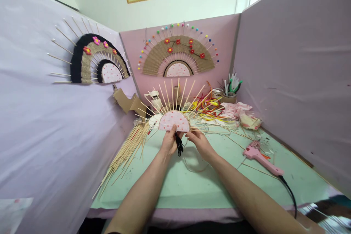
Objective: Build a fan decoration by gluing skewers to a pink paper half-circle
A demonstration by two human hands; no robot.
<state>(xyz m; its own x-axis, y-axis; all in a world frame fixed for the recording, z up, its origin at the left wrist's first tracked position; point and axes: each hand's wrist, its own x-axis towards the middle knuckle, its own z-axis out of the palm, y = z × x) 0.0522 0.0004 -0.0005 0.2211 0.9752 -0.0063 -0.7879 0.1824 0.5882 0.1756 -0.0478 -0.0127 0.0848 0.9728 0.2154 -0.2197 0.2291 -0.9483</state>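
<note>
A half-round fan centre (174, 121), covered in white cloth with pink dots, is held upright above the table with thin wooden sticks (172, 93) fanning out from its curved edge. My left hand (170, 142) grips its straight lower edge, thumb on the front. A black tassel (179, 145) hangs beside that thumb. At the lower right corner of the half-round piece, my right hand (199, 142) has its fingers bent together at a thin twine (196, 171), which loops down onto the table; the fingertips are partly hidden.
Loose sticks (128, 150) lie in a bundle at left. A pink glue gun (261, 159) with a black cord rests at right. Pipe cleaners (204, 102), crumpled cloth (236, 109) and a tool pot (229, 97) stand behind. Two decorated fans (178, 53) hang on the partitions.
</note>
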